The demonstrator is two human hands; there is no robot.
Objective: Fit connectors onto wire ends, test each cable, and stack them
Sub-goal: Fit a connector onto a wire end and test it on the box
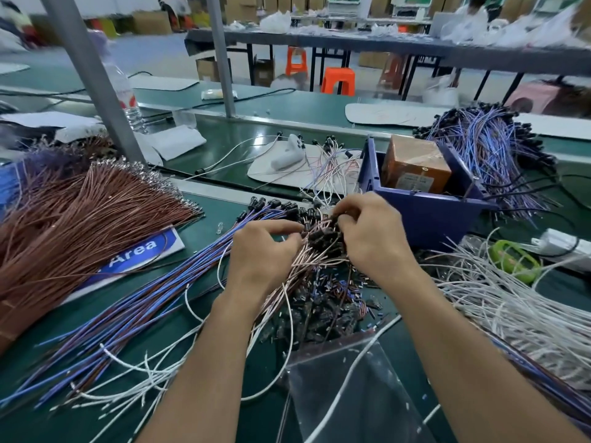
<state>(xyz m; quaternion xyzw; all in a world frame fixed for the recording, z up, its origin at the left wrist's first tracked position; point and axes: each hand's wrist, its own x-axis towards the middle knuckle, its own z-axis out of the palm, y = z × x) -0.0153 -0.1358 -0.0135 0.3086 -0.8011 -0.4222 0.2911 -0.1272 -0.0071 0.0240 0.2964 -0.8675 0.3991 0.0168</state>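
Both hands work at the middle of the green surface (211, 212). My left hand (262, 251) and right hand (374, 238) each have curled fingers (343, 219) pinching the pink cable bundle (316, 254) at its black connector ends.

Legible writing: one blue-and-white sign (137, 254) to my left reads "Area"; the rest of it is covered. The red label on the one water bottle (128, 100) is too blurred to read. So is the sticker on the one brown box (415, 167), which sits inside the one blue bin (425, 212).

Counts: one clear plastic bag (351, 378) lies near me, with loose connectors (326, 302) just beyond it, too many to count. The brown wires (80, 212), the blue cables (153, 292) and the white wires (511, 302) are likewise uncountable. Two orange stools (338, 80) stand behind.
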